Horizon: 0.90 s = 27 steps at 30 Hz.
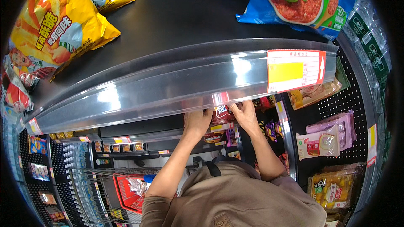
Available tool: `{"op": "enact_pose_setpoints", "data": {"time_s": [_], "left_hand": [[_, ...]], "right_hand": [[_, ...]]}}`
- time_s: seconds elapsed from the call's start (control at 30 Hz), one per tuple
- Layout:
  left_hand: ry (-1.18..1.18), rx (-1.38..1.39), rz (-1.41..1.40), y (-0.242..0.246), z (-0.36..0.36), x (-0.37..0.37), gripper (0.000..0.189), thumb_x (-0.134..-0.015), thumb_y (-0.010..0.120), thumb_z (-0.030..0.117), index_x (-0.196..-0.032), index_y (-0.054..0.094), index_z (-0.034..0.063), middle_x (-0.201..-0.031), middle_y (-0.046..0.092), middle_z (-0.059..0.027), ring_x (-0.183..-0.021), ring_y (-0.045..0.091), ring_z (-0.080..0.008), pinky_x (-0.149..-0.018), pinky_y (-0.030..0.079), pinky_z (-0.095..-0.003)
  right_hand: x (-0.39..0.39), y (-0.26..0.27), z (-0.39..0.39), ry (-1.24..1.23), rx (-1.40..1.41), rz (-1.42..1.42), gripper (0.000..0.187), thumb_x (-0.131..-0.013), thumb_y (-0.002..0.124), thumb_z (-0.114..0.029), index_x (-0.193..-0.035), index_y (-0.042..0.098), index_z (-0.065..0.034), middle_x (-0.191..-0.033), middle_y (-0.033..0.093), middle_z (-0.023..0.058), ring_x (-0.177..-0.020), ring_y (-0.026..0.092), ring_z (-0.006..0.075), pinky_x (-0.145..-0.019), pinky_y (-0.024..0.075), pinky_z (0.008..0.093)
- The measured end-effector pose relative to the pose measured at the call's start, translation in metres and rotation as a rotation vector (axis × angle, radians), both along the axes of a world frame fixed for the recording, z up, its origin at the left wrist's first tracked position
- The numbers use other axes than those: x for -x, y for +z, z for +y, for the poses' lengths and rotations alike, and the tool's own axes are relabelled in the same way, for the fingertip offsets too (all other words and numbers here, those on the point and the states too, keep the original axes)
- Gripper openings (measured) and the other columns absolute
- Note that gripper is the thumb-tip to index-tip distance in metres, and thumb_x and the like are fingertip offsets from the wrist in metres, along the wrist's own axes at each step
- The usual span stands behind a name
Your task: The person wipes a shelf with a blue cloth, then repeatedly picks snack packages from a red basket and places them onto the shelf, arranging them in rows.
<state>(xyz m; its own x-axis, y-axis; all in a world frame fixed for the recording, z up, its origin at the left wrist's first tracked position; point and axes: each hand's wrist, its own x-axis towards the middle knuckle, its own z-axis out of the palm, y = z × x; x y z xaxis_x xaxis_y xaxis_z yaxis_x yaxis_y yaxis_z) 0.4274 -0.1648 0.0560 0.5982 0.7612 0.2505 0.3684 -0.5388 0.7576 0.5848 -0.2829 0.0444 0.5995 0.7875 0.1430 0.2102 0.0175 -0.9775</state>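
A dark red snack packet (pixel 222 115) on a lower shelf lies between my two hands, partly hidden by the clear plastic edge of the shelf above. My left hand (pixel 197 121) is at the packet's left side, its fingertips hidden under that edge. At the packet's right side my right hand (pixel 245 116) has its thumb near or on it; the other fingers are partly hidden. Whether either hand grips the packet cannot be told. Above, yellow snack bags (pixel 60 28) lie at the left of the black shelf (pixel 176 12), and blue snack bags (pixel 293 3) at the right.
The clear shelf edge (pixel 176 88) with a price label (pixel 296 71) spans the space before me. A wire shopping cart (pixel 104 171) holding a red basket (pixel 126 192) stands at the lower left. Packaged breads (pixel 318 143) lie on shelves at the right; water bottles (pixel 75 176) stand left.
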Motion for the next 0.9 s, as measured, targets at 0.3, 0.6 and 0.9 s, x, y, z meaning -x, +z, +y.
{"op": "enact_pose_setpoints", "data": {"time_s": [0.3,0.6,0.9], "left_hand": [[0.038,0.082,-0.097,0.012,-0.008,0.02,0.035,-0.099,0.069,0.013,-0.132,0.064,-0.0005,-0.111,0.068,-0.0171,-0.093,0.07,-0.029,-0.086,0.055,-0.0387],[0.189,0.149,-0.264,0.006,-0.03,0.103,0.032,-0.102,0.065,0.008,-0.133,0.067,0.0017,-0.111,0.066,-0.0141,-0.085,0.068,-0.019,-0.073,0.054,-0.0314],[0.672,0.337,-0.167,-0.115,-0.1,0.256,0.024,-0.102,0.064,0.012,-0.122,0.071,-0.0001,-0.106,0.071,-0.0165,-0.093,0.07,-0.0263,-0.083,0.055,-0.0373]], "right_hand": [[0.002,0.014,-0.005,-0.041,0.067,-0.042,0.041,-0.102,0.073,-0.016,-0.138,0.065,0.0008,-0.112,0.062,0.0087,-0.098,0.063,0.0168,-0.087,0.0523,0.0301],[0.013,0.038,-0.006,-0.182,0.031,-0.264,0.035,-0.102,0.069,-0.01,-0.136,0.067,-0.0027,-0.111,0.063,0.0084,-0.1,0.064,0.0155,-0.09,0.0532,0.0306],[0.077,0.055,0.002,-0.119,-0.178,-0.53,0.026,-0.104,0.067,-0.013,-0.127,0.072,-0.0028,-0.097,0.059,0.0015,-0.084,0.055,0.0108,-0.079,0.0471,0.0268]]}}
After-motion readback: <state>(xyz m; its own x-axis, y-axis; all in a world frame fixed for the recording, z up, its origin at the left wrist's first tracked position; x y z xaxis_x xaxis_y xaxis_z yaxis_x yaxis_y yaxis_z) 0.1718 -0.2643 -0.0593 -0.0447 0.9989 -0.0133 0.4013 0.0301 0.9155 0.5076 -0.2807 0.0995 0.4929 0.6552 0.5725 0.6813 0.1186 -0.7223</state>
